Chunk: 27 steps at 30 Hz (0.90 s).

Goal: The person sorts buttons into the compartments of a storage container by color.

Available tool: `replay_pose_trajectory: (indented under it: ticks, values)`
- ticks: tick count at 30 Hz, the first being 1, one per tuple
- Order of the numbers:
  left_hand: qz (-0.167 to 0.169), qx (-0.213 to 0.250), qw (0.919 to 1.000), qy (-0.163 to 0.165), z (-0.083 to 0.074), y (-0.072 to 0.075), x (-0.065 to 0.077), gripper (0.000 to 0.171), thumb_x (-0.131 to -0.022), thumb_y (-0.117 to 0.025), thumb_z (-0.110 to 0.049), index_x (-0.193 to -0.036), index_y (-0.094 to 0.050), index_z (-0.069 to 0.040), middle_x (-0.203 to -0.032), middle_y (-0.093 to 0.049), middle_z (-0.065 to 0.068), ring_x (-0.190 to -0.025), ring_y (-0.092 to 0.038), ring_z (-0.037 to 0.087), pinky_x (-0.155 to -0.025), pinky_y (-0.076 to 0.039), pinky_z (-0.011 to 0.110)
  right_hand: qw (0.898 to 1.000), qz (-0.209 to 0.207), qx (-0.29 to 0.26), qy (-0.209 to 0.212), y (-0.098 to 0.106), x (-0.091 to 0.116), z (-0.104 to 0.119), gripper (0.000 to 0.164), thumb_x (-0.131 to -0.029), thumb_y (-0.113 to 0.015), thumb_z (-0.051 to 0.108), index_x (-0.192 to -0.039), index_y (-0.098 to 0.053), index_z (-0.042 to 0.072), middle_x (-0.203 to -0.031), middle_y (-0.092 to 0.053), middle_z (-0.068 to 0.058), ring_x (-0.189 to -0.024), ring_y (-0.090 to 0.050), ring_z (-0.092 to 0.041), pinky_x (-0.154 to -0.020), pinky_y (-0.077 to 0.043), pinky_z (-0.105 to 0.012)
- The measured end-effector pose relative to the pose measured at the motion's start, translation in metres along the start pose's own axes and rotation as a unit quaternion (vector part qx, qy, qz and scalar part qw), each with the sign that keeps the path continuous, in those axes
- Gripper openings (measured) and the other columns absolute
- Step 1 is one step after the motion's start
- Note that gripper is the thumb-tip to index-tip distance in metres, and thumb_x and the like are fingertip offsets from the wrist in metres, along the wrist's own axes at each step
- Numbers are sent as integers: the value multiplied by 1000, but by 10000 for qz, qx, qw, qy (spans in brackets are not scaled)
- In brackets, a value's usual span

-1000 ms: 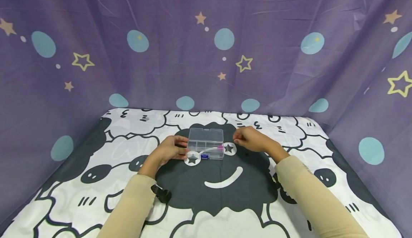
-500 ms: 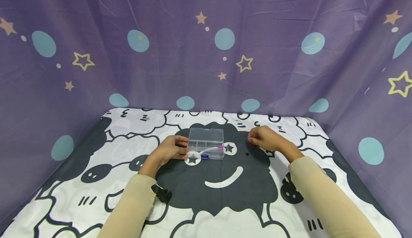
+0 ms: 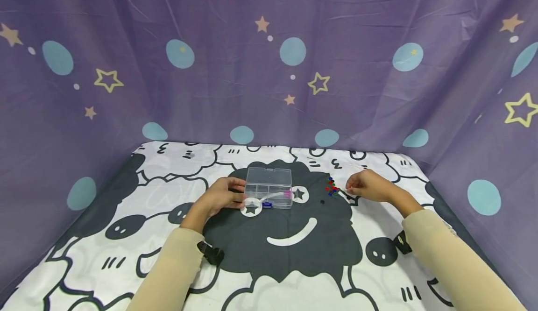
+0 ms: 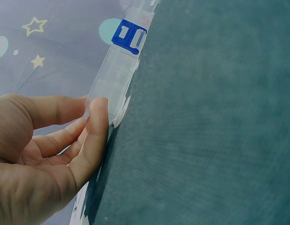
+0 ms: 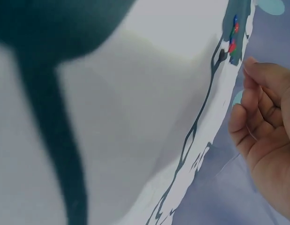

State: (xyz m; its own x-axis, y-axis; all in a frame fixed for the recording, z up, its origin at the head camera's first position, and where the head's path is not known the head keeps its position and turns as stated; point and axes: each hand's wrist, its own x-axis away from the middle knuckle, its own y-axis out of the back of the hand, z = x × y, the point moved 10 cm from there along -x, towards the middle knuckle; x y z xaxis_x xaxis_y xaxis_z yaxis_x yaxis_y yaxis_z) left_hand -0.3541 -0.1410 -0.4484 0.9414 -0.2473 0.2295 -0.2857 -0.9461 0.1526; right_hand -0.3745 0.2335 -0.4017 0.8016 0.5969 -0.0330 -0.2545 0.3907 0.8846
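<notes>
A clear plastic compartment box [image 3: 269, 193] stands on the cloth with its lid [image 3: 269, 176] raised at the back. Its blue latch [image 3: 267, 205] faces front and also shows in the left wrist view. Something small and pink [image 3: 287, 192] lies in the box at the right. My left hand [image 3: 222, 193] holds the left end of the box between thumb and fingers. Right of the box sits a loose cluster of small red, blue and green pieces [image 3: 331, 187]. Beyond that cluster, my right hand [image 3: 367, 186] hovers with fingers loosely bent; no object shows between them.
A sheep-printed cloth [image 3: 294, 259] covers the table, with a large dark patch under the box. One small dark piece [image 3: 322, 201] lies in front of the coloured cluster. A purple star-print curtain [image 3: 235, 101] hangs behind and along both sides.
My right hand has moved rightward from beside the box, past the small coloured pieces, uncovering them. My left hand and the box have stayed in place.
</notes>
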Motion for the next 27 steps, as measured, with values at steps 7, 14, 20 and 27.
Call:
replay_pose_trajectory:
  ticks: [7,14,20,27]
  values:
    - [7,21,10000,13,2,1,-1,51,-94,-66,12,-142,-53,4,-135,-51,25,-101,-68,28,-80,-65,37,9994,244,-98,233,-5,5,-3,7,-90,-76,0,-87,-77,6,-78,-74,2,-69,-63,-4,-61,-55,-22]
    - [-4,10,10000,29,2,2,-1,51,-94,-67,11,-142,-53,3,-136,-51,25,-101,-68,28,-81,-65,37,9989,394,-136,219,-9,5,-1,6,-89,-77,0,-88,-78,5,-78,-74,1,-69,-64,-5,-61,-56,-23]
    - [-17,-25,10000,-7,1,2,-2,50,-94,-67,11,-141,-53,4,-135,-51,25,-99,-68,27,-80,-65,37,9985,528,71,121,-13,3,-6,7,-89,-77,1,-86,-75,6,-75,-70,6,-67,-58,-2,-60,-53,-22]
    - [-4,23,10000,18,1,1,-1,51,-93,-66,12,-141,-53,4,-135,-51,25,-96,-68,26,-80,-65,36,9981,594,-118,58,-15,1,-9,6,-87,-77,-1,-88,-74,4,-75,-71,3,-67,-61,-3,-61,-54,-22]
